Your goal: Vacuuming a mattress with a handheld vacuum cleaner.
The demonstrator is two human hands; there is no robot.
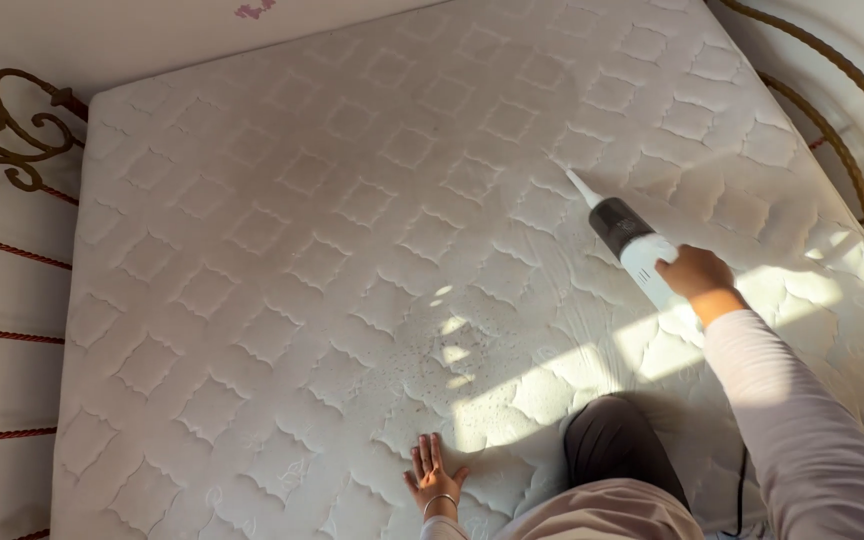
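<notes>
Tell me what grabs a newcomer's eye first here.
A bare white quilted mattress fills the view, with patches of sunlight and a speckled stain near its lower middle. The right hand holds a white handheld vacuum, nozzle on the mattress. The left hand rests flat at the near edge.

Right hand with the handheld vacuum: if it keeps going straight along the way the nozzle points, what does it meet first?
Only bare quilted mattress: the right hand aims the handheld vacuum up-left, its nozzle tip apparently on the surface already. Nothing else lies along that line up to the far edge.
</notes>
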